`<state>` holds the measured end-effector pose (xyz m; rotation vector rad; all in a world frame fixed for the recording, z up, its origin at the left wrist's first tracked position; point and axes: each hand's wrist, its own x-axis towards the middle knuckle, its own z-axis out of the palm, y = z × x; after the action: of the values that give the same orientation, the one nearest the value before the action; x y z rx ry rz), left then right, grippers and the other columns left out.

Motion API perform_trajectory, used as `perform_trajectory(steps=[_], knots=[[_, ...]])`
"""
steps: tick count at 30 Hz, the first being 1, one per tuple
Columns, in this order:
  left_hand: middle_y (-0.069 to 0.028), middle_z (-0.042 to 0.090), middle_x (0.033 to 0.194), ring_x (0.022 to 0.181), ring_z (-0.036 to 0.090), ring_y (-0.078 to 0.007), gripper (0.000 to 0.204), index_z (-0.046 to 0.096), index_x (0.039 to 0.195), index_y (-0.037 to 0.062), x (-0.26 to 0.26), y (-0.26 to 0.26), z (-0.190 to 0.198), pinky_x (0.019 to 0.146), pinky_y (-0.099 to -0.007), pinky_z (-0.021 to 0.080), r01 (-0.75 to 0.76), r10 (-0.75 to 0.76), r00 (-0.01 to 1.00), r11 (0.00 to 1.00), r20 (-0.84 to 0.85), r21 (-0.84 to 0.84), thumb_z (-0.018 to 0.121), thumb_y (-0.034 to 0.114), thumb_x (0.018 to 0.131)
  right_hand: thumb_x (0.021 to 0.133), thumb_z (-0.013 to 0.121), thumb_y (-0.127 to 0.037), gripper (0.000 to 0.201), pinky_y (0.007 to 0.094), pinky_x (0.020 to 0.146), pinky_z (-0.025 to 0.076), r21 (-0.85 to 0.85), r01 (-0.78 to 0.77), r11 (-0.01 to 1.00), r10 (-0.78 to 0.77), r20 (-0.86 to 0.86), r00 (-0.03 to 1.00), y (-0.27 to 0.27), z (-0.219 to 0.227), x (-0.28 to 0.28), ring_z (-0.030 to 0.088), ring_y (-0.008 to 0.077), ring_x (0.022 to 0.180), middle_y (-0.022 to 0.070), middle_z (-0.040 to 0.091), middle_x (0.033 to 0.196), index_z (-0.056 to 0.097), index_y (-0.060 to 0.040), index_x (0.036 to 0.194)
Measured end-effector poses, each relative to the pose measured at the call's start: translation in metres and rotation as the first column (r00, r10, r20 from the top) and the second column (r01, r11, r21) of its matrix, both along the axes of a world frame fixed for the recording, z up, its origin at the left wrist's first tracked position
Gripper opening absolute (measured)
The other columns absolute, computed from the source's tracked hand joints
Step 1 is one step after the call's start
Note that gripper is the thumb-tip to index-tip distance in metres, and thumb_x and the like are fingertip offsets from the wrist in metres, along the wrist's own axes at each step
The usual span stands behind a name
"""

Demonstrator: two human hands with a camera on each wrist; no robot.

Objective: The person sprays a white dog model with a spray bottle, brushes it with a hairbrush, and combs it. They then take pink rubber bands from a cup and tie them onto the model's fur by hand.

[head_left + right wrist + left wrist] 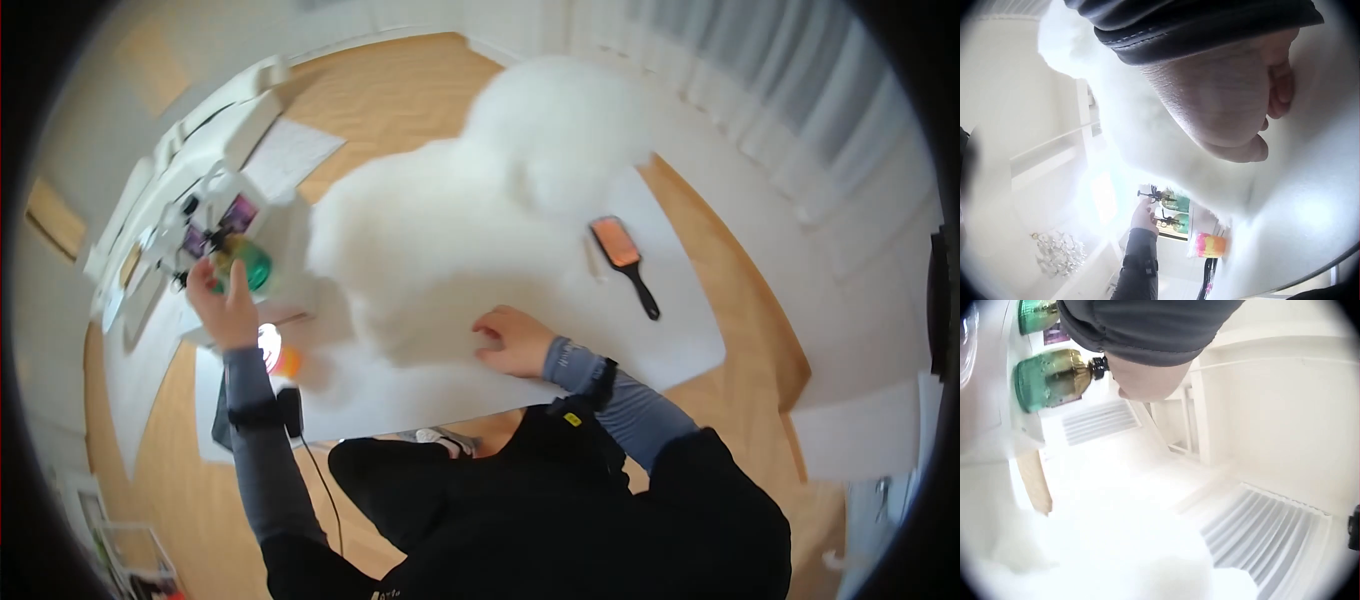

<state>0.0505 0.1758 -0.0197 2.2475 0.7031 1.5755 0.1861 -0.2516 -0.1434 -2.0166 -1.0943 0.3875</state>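
Left hand [226, 308] is beside a rounded, green-amber, see-through bottle [1051, 381]; blurred, cannot tell whether grip holds it. Sideways knock could topple it. Right hand [516, 342]: grip loose, apparently empty.

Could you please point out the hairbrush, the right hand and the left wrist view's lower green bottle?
Hairbrush [619, 247], head view: on its orange pad.
Right hand [518, 344], head view: back of the hand.
Lower green bottle [1052, 381], left wrist view: middle of its body.

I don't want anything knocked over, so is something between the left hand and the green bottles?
Nothing visible is in the way: the left hand is right by the green bottles, near their black tops.
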Motion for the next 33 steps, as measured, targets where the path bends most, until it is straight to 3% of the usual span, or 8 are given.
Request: perform_trajectory(steps=[2,5,12,14,18,22,25,33], knots=[[-0.0114,0.061,0.126,0.113,0.057,-0.0239,0.050,0.058,0.133,0.0014,0.001,-0.050,-0.008,0.096,-0.0364,0.046,0.237,-0.236,0.971,0.931,0.040,-0.278,0.080,0.022,0.092,0.084,0.075,-0.027,0.039,0.0446,0.095,0.053,0.001,0.030,1.000,-0.030,0.010,0.999,-0.001,-0.001,0.000,0.066,0.0360,0.107,0.0175,0.067,0.108,0.070,-0.0032,0.115],[-0.0117,0.059,0.128,0.116,0.057,-0.0227,0.054,0.054,0.137,0.0003,0.013,-0.115,-0.035,0.098,-0.0358,0.046,0.466,-0.463,0.882,0.832,0.084,-0.301,0.078,0.023,0.095,0.086,0.074,-0.027,0.040,0.0447,0.096,0.053,-0.029,-0.023,0.999,0.023,-0.007,1.000,-0.004,0.007,-0.002,0.066,0.0360,0.108,0.0171,0.066,0.115,0.069,-0.0040,0.118],[-0.0122,0.062,0.125,0.114,0.059,-0.0189,0.053,0.051,0.138,-0.0032,0.039,-0.142,-0.122,0.099,-0.0341,0.048,0.574,-0.571,0.804,0.672,0.166,-0.468,0.075,0.024,0.099,0.087,0.072,-0.025,0.034,0.0419,0.088,0.056,0.001,0.019,1.000,-0.019,-0.038,0.999,-0.029,0.022,-0.004,0.069,0.0323,0.099,0.0158,0.070,0.104,0.071,-0.0037,0.114],[-0.0091,0.067,0.117,0.103,0.062,-0.0180,0.050,0.056,0.135,-0.0042,0.037,-0.139,-0.133,0.095,-0.0334,0.051,0.559,-0.623,0.763,0.501,0.173,-0.661,0.075,0.026,0.099,0.088,0.070,-0.019,0.024,0.0401,0.079,0.058,0.139,0.209,0.968,-0.217,0.049,0.975,-0.050,0.030,-0.001,0.071,0.0299,0.087,0.0137,0.072,0.094,0.073,-0.0041,0.107],[-0.0072,0.071,0.110,0.097,0.065,-0.0180,0.046,0.062,0.130,-0.0029,0.031,-0.138,-0.138,0.092,-0.0334,0.053,0.507,-0.571,0.814,0.606,0.108,-0.613,0.076,0.028,0.099,0.086,0.073,-0.013,0.016,0.0356,0.071,0.057,0.289,0.511,0.809,-0.575,0.212,0.790,-0.095,0.034,0.033,0.072,0.0248,0.080,0.0113,0.074,0.096,0.075,-0.0055,0.100],[-0.0085,0.074,0.113,0.102,0.067,-0.0181,0.044,0.066,0.128,-0.0001,0.026,-0.146,-0.138,0.093,-0.0334,0.053,0.454,-0.557,0.828,0.592,0.069,-0.666,0.079,0.026,0.096,0.087,0.075,-0.022,0.037,0.0447,0.092,0.055,0.098,0.761,0.642,-0.691,0.505,0.518,-0.144,0.022,0.071,0.068,0.0359,0.106,0.0177,0.070,0.113,0.069,-0.0052,0.119],[-0.0094,0.076,0.112,0.102,0.069,-0.0187,0.043,0.068,0.126,0.0003,0.021,-0.152,-0.137,0.093,-0.0335,0.053,0.489,-0.570,0.815,0.583,0.102,-0.649,0.081,0.025,0.093,0.089,0.074,-0.028,0.048,0.0477,0.101,0.052,-0.109,0.873,0.475,-0.721,0.520,0.458,-0.154,0.013,0.078,0.064,0.0402,0.115,0.0203,0.067,0.118,0.063,-0.0054,0.129],[-0.0101,0.078,0.108,0.096,0.071,-0.0190,0.041,0.072,0.119,0.0001,0.014,-0.157,-0.130,0.088,-0.0341,0.055,0.473,-0.598,0.800,0.592,0.038,-0.653,0.086,0.022,0.087,0.091,0.072,-0.032,0.051,0.0476,0.102,0.053,-0.341,0.812,0.473,-0.696,0.421,0.582,-0.152,0.003,0.099,0.065,0.0407,0.119,0.0241,0.068,0.124,0.060,-0.0010,0.129]])
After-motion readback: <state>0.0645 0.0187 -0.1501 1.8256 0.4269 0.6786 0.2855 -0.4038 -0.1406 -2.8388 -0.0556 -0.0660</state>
